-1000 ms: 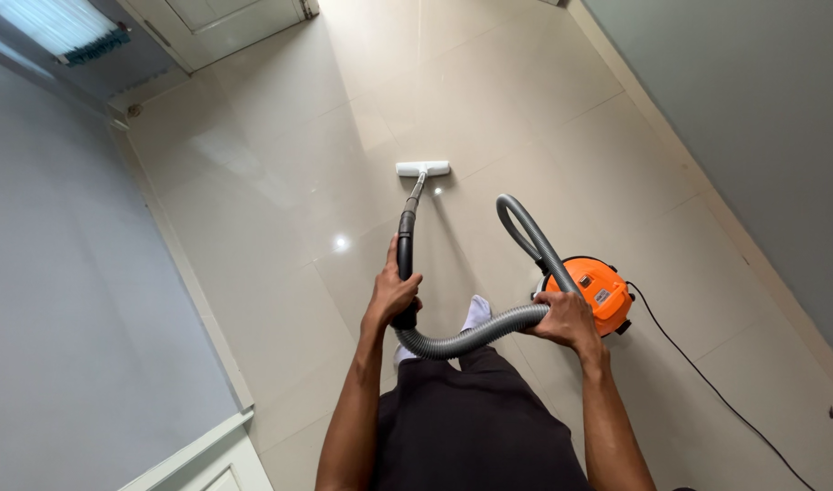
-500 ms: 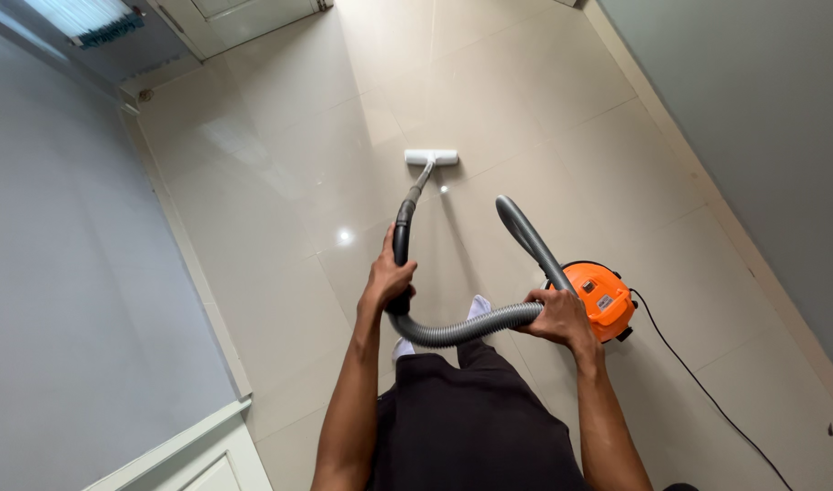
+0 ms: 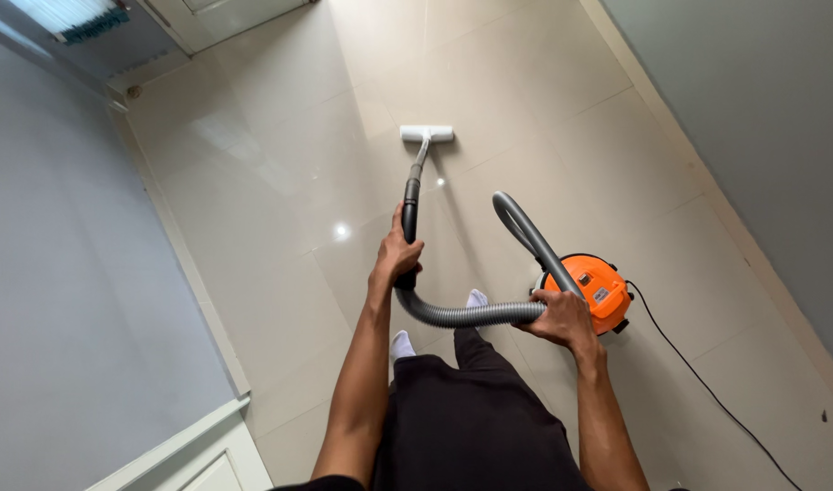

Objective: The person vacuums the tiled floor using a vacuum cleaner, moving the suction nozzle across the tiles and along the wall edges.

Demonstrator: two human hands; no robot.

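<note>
The fingers (image 3: 407, 265) of the left hand (image 3: 396, 258) are wrapped tight around the black wand handle (image 3: 409, 227), with the thumb lying along its near side. The fingers of the right hand (image 3: 562, 320) are curled shut around the grey ribbed hose (image 3: 466, 315), gripping it from above just beside the orange vacuum canister (image 3: 597, 291).

The canister serves as the landmark. It stands on the tiled floor (image 3: 280, 182), touching the far side of the right hand. The hose leaves the canister top, arches up and away from it, then returns under the right hand and sags in a curve toward the left hand, where it joins the wand handle. From the handle, the wand tube (image 3: 419, 162) runs away from the person, well beyond the canister, to the white floor head (image 3: 426, 134), which lies flat on the tiles. A black power cord (image 3: 707, 386) trails from the canister's right side across the floor toward the lower right edge of the view.

Two feet in white socks (image 3: 476, 298) stand between the hose curve and the person's dark trousers (image 3: 471, 418), to the left of the canister. A grey wall (image 3: 762, 109) rises to the right of the canister; a second grey wall (image 3: 62, 300) with a white skirting board runs well to its left.
</note>
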